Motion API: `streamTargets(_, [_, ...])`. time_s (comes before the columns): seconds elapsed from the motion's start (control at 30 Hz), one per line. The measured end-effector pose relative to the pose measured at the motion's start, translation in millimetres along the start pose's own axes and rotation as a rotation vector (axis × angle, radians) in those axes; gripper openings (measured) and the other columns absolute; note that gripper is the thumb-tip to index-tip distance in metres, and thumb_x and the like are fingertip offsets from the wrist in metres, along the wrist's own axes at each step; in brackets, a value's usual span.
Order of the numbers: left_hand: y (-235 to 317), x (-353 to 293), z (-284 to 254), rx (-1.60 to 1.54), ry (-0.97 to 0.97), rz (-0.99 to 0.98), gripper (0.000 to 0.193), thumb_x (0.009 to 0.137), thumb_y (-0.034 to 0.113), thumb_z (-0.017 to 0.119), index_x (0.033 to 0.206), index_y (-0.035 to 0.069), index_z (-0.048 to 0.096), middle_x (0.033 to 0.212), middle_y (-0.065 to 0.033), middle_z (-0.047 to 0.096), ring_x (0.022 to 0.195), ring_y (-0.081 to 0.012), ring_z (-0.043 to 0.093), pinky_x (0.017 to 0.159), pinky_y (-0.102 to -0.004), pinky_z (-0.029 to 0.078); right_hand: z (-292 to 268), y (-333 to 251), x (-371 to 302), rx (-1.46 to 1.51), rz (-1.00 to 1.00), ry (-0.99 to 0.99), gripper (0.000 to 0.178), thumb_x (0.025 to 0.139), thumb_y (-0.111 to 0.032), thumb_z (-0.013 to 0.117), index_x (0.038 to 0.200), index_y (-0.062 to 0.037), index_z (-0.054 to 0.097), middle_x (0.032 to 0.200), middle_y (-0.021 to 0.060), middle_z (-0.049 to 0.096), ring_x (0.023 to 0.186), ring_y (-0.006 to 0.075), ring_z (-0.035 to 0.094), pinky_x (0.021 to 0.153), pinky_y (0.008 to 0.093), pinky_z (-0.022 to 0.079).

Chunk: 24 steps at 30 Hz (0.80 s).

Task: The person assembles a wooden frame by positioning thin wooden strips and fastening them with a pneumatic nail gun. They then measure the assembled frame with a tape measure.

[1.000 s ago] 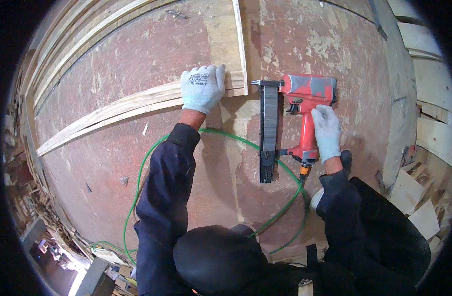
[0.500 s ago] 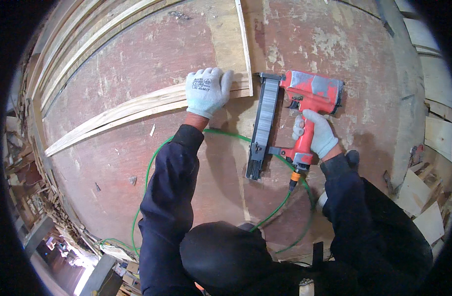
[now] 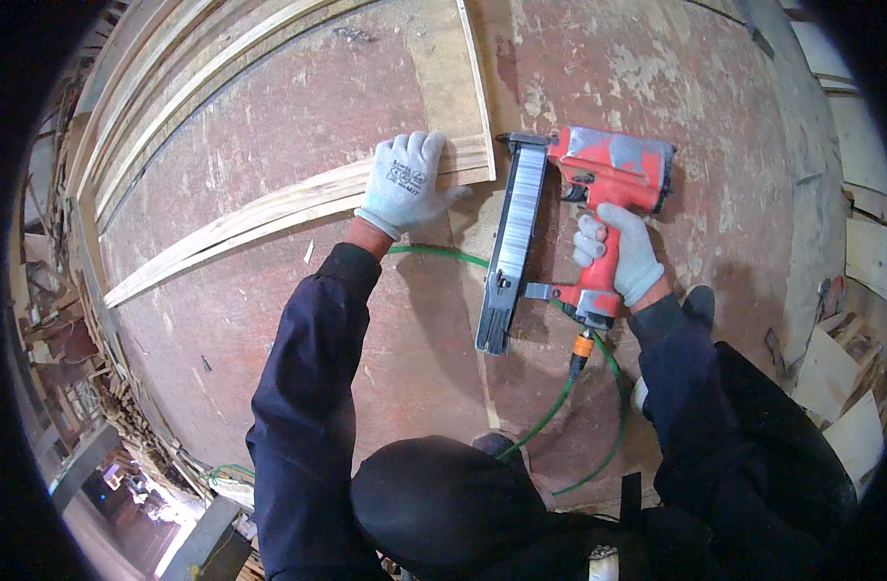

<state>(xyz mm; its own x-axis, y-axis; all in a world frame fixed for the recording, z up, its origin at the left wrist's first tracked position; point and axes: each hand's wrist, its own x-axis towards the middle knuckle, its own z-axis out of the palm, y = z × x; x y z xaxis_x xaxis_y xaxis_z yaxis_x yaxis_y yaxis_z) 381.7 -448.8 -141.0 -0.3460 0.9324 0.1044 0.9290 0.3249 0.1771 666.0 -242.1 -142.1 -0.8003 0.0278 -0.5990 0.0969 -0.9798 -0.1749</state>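
Note:
My left hand (image 3: 403,184), in a whitish work glove, lies over a pair of long pale wooden strips (image 3: 240,221) near their right end. Its fingers curl over their far edge, and the thumb points out to the right. The strips' right end meets a thin upright strip (image 3: 478,92). My right hand (image 3: 625,250), also gloved, is wrapped round the handle of a red and grey nail gun (image 3: 613,167). The gun's long magazine (image 3: 517,232) shows a silvery row of fasteners. Its nose (image 3: 506,138) is close to the right of the strips' end.
A green air hose (image 3: 550,414) runs from the gun's orange fitting (image 3: 583,345) and loops over the worn reddish board (image 3: 298,358). More long strips (image 3: 187,97) lie at the far left. Wood scraps (image 3: 855,441) are piled beyond the right edge.
My left hand has shifted slightly left and its thumb has spread from the fingers, still over the strips. The nail gun remains in my right hand, nearly in place.

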Motion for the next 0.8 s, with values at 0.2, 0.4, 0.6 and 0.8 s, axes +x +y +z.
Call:
streamTargets(0.2, [-6,-1,7,-0.073,0.046,0.029,0.065,0.077,0.047,0.08,0.123,0.008,0.056,0.105,-0.0124,0.06,0.097,-0.0335,0.059,0.085,-0.0447,0.044,16,4,-32,-0.09,0.027,-0.06,0.031,0.095,-0.033,0.057,0.073,-0.0151,0.045,0.062,-0.0039,0.042,0.054,0.0117,0.042,0.06,0.0303,0.037])
streamTargets(0.4, [-4,-3,6,-0.075,0.053,0.021,0.064,0.078,0.047,0.079,0.123,0.008,0.056,0.105,-0.0132,0.059,0.097,-0.0343,0.059,0.085,-0.0448,0.044,85,-24,-31,-0.379,-0.069,0.024,0.031,0.096,-0.032,0.06,0.076,-0.0116,0.049,0.064,-0.0013,0.046,0.054,0.0132,0.047,0.055,0.031,0.041])
streamTargets(0.6, [-4,-3,3,-0.076,0.086,0.041,0.066,0.08,0.049,0.077,0.124,0.006,0.055,0.106,-0.0135,0.059,0.098,-0.0336,0.058,0.086,-0.0446,0.043,157,-40,-5,-0.781,-0.093,0.12,0.022,0.092,-0.022,0.069,0.08,-0.0079,0.057,0.068,0.0022,0.056,0.056,0.014,0.056,0.053,0.0308,0.048])
streamTargets(0.8, [0,-10,-1,-0.087,0.09,0.047,0.063,0.083,0.049,0.074,0.123,0.004,0.056,0.103,-0.0141,0.058,0.096,-0.0329,0.056,0.085,-0.0438,0.042,147,-28,-33,-0.703,-0.029,0.191,0.018,0.092,-0.018,0.067,0.082,-0.0075,0.056,0.067,0.0007,0.053,0.055,0.0135,0.055,0.052,0.0313,0.048])
